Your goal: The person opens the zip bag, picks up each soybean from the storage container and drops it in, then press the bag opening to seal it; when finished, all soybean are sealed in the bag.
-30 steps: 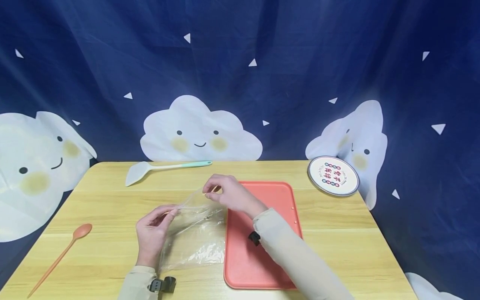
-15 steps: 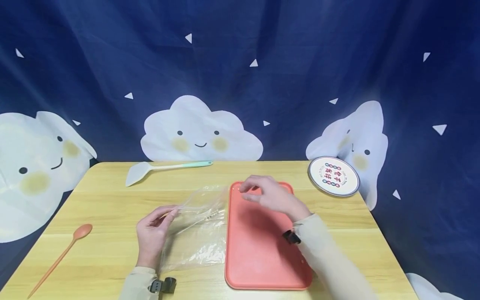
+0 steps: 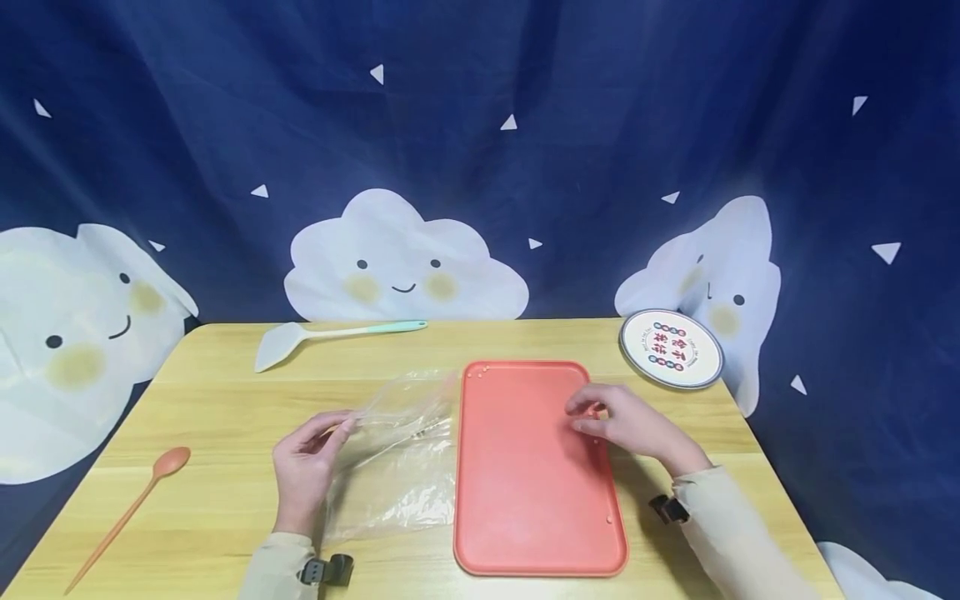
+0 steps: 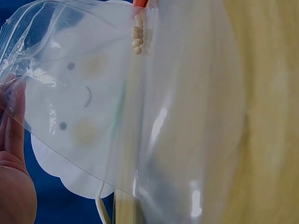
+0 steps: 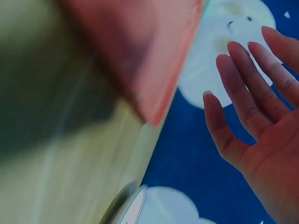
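My left hand (image 3: 309, 462) pinches the edge of a clear plastic zip bag (image 3: 405, 487), which stands on the table with its mouth held up. Several small beige beads (image 4: 137, 35) show inside the bag in the left wrist view. A shallow red tray (image 3: 532, 492) lies right beside it. Small beads (image 3: 478, 373) sit in the tray's far left corner, and another bead (image 3: 609, 520) is by its right edge. Over the tray's right rim is my right hand (image 3: 633, 427), its fingers loosely bent near beads there. In the right wrist view those fingers are spread, with nothing in them.
A white spatula with a mint handle (image 3: 337, 334) lies along the table's back edge. An orange spoon (image 3: 135, 508) rests on the left. At the back right is a round white plate with red lettering (image 3: 671, 348). A blue cloud-print curtain (image 3: 570, 150) hangs behind.
My right hand has moved right, from the bag's mouth across the tray to its right rim. The left hand and bag have stayed in place.
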Available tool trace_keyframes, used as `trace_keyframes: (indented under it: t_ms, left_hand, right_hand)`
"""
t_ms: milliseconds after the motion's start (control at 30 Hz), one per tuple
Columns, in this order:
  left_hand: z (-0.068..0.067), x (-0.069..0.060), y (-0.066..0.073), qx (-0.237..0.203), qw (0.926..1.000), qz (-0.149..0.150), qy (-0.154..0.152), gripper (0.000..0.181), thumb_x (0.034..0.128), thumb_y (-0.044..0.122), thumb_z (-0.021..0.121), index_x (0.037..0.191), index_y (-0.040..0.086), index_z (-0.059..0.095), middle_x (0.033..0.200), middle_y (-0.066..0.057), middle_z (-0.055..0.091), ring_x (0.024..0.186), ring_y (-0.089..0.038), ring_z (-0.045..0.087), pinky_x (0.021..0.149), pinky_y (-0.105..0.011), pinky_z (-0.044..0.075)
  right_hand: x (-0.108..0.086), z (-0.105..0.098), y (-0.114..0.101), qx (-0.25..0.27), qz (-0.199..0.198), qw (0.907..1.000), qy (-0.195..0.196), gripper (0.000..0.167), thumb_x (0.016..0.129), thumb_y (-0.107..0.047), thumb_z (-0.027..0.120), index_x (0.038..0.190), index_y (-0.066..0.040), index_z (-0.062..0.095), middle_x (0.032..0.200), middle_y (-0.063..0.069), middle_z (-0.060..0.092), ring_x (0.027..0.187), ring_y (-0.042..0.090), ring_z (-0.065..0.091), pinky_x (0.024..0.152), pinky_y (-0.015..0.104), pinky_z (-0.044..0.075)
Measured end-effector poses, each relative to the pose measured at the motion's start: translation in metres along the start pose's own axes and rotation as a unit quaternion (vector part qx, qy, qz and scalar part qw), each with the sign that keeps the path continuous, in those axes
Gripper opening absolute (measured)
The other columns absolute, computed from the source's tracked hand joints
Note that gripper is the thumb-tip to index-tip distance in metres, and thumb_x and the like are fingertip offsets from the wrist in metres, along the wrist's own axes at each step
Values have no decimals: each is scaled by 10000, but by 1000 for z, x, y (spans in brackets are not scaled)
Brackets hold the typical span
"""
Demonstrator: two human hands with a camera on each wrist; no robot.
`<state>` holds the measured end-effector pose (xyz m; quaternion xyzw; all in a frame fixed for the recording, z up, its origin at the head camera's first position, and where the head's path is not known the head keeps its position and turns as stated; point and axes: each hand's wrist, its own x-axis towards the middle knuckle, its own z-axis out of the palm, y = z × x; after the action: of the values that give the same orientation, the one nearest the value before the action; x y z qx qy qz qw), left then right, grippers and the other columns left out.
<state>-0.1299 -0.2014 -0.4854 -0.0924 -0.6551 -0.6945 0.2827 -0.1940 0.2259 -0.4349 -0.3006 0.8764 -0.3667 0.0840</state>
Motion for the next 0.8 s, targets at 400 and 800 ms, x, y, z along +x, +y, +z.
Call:
trace_keyframes:
  t_ms: [400, 800]
  left_hand:
    - [4, 0, 1, 14, 9999, 163, 3, 126, 797, -237, 661, 913, -189, 668, 902, -234, 703, 828, -161, 699, 752, -228, 571]
    - [5, -1, 1, 44, 9996, 224, 142, 122, 784, -251, 661, 893, -196, 663, 888, -211, 710, 820, -156, 702, 735, -234, 576]
  right_hand:
    - [-22, 12, 27, -1147, 51, 9933, -155, 200, 790, -4, 783, 952, -78, 693, 881, -42, 634, 800, 146, 596, 741, 344, 526]
    - [-21, 29, 29, -2051, -158, 9784, 199, 231, 762, 111, 683, 834, -108, 659, 866, -25, 569, 817, 181, 576, 747, 398, 539]
